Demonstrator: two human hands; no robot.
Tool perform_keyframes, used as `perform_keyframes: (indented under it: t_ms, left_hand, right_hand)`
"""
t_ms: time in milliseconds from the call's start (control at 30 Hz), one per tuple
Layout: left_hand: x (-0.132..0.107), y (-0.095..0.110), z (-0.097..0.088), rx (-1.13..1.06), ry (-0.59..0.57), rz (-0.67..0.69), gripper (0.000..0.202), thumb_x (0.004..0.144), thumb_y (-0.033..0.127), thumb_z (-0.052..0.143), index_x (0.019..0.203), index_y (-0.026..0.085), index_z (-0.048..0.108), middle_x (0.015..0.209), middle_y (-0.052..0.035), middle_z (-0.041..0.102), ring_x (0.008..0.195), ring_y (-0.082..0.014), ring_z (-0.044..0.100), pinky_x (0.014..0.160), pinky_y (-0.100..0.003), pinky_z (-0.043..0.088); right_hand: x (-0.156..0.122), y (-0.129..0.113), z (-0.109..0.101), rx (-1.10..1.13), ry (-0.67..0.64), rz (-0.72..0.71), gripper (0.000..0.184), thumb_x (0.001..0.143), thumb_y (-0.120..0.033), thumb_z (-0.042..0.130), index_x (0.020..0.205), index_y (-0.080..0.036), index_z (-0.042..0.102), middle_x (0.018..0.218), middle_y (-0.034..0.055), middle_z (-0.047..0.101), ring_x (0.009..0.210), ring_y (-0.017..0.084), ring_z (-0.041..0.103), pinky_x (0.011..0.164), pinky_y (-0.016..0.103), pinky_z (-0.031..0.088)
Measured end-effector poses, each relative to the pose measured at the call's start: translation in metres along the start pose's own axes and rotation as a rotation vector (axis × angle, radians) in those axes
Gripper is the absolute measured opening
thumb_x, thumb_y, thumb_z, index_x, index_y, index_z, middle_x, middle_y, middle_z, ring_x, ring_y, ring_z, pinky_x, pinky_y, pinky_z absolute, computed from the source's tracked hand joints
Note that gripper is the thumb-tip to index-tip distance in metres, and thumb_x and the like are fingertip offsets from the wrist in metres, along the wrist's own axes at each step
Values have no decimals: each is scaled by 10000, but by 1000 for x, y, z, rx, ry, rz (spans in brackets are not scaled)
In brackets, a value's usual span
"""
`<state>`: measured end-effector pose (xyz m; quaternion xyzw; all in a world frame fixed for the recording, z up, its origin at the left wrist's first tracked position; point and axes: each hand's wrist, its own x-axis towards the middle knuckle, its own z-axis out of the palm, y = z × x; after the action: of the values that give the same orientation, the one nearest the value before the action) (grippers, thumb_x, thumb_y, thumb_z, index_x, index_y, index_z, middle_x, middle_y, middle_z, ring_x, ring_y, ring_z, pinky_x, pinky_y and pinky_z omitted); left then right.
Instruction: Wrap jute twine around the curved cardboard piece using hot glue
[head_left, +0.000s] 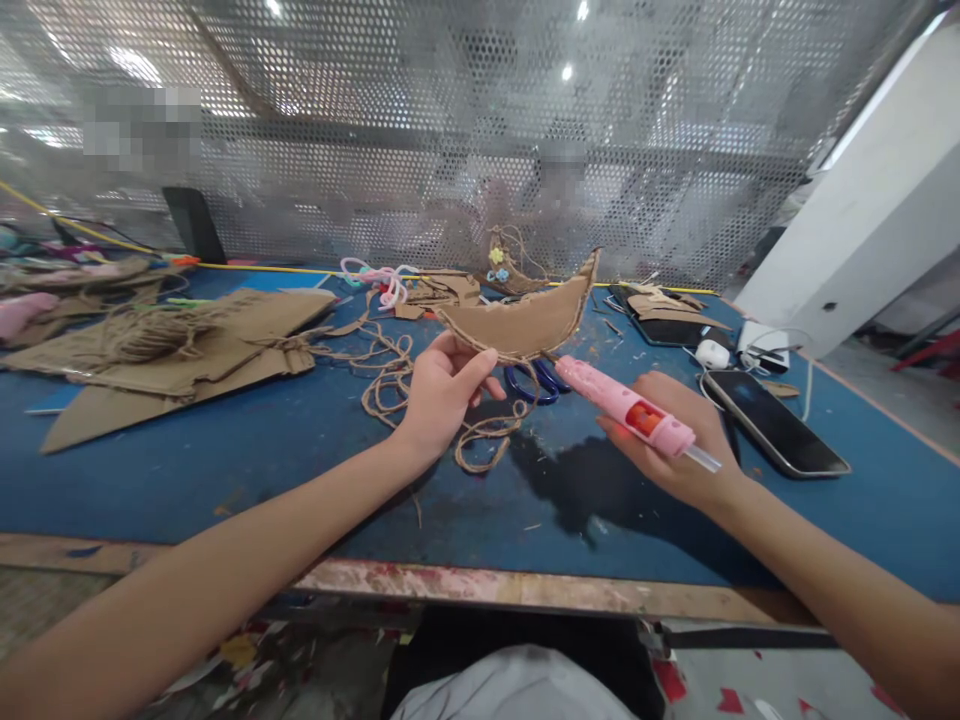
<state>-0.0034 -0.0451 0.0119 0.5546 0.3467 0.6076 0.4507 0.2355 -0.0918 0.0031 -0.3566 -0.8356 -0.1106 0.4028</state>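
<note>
My left hand [450, 392] pinches the lower left edge of a crescent-shaped cardboard piece [525, 322], held up above the table. Brown twine [484, 440] runs along the crescent's edge, and its loose length hangs down and coils on the table. My right hand [667, 430] is wrapped around a pink hot glue gun [622, 402] with a clear glue stick jutting from its back end. The glue gun's nozzle is at the lower edge of the crescent; whether it touches cannot be told. Blue-handled scissors [536, 383] lie just behind, partly hidden.
A ball of twine [161, 335] rests on cardboard sheets [67, 420] at left. At right lie a smartphone [776, 422], a white charger with cable [763, 345] and cardboard scraps on a black tray [660, 328]. Behind stands a perforated metal screen [450, 130] with a flower-decorated crescent [517, 280] before it.
</note>
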Motion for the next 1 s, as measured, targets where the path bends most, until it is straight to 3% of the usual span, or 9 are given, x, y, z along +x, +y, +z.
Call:
perform_keyframes:
  t_ms: [133,433,633,867,933,1000]
  left_hand:
    - [0,-2,0,17,-2,-15,187,697,283,699,778,169,575,509,50,591,382,-79,547,348,-160,328]
    - [0,-1,2,-19,0,-11,209,679,288,718,769,172,570,581,46,605,404,-79,572,338,-162,324]
    - [1,4,0,-46,17,-48,258,666,306,723,804,161,561,671,25,647,410,-68,574,335,-147,317]
    - [2,5,0,-108,-5,-160,341,656,349,764,844,148,562,815,-34,714,441,-60,592,350,-136,326]
    - [3,4,-1,-131,1,-199,374,643,366,784,840,145,555,813,-42,721,451,-59,598,354,-126,332]
    - [4,4,-1,-155,11,-229,401,628,373,804,839,147,547,806,-40,720,460,-62,605,355,-120,336]
  right_hand:
    - [1,-3,2,26,-27,-46,82,856,-268,592,869,-211,534,716,24,579,634,170,471,586,291,368]
    - [-1,-2,1,5,-10,-11,173,864,-320,581,773,-230,466,653,2,504,603,165,456,557,287,339]
    - [0,0,-4,-115,77,51,253,874,-327,577,694,-232,425,603,-14,477,529,140,431,506,272,316]
    - [2,18,-7,-363,189,293,303,897,-440,515,693,-218,485,627,26,534,598,183,496,552,293,348]
    - [0,34,-5,-508,144,378,289,900,-450,495,743,-208,524,696,67,576,693,228,531,594,315,364]
    - [-4,55,-2,-598,7,445,265,891,-432,489,815,-187,557,779,113,605,785,275,549,654,351,398]
